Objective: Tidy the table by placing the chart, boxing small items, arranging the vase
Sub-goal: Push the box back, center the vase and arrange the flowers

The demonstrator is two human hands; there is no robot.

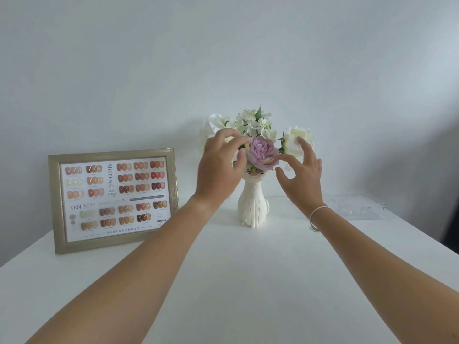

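Head view: I am looking forward and down at a white table [236, 281] set against a pale wall. Both of my bare arms reach from the bottom edge toward the vase [252, 207], a white cat-shaped piece standing upright at the middle of the table.

The bouquet rising from the vase has a purple bloom [262, 153] at the front, small white blossoms [253, 122] above it at 12 o'clock, and a white rose [296, 141] off at 2 o'clock.

My left hand [221, 167] is at 9 o'clock from the purple bloom, back of the hand toward me. Its fingers [238, 141] are bent over the bloom's upper left edge, the tips touching or nearly touching the petals; I cannot tell if they pinch anything.

My right hand [301, 177] is at 3 o'clock from the bloom, fingers spread and relaxed, gripping nothing. The forefinger tip sits just beside the bloom's lower right petals, and another fingertip lies in front of the white rose. A thin white bracelet [316, 213] circles that wrist.

The chart [113, 198], a gold-framed sheet of nail colour swatches, stands upright at 9 o'clock from the vase, well apart from both hands. A clear box [357, 207] lies at 3 o'clock from the vase, near the table's far right edge; its contents are too blurred to make out.
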